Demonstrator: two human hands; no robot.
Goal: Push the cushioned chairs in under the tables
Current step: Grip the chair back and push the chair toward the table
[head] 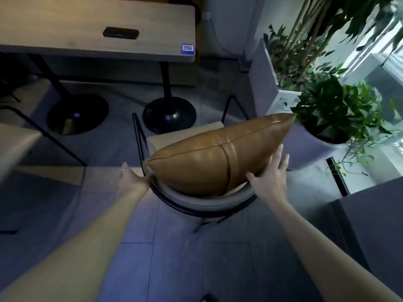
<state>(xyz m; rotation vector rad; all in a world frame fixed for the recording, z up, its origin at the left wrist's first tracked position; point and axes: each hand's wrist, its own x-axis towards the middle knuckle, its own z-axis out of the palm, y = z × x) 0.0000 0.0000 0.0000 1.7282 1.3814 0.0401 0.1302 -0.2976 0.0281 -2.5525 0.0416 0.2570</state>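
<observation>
A black metal-framed chair (205, 202) with a pale seat stands in front of me, clear of the wooden table (65, 29) beyond it. A tan leather cushion (209, 162) leans against its curved backrest. My left hand (130, 178) grips the left end of the backrest frame, its fingers partly hidden behind the cushion corner. My right hand (271, 173) is spread flat with fingers apart, touching the cushion's right side near the backrest.
The table stands on two black round pedestal bases (169, 114). A second pale chair (15, 144) is at the left edge. Potted plants (333, 114) and a grey planter box (265, 79) crowd the right side. Grey tiled floor lies around the chair.
</observation>
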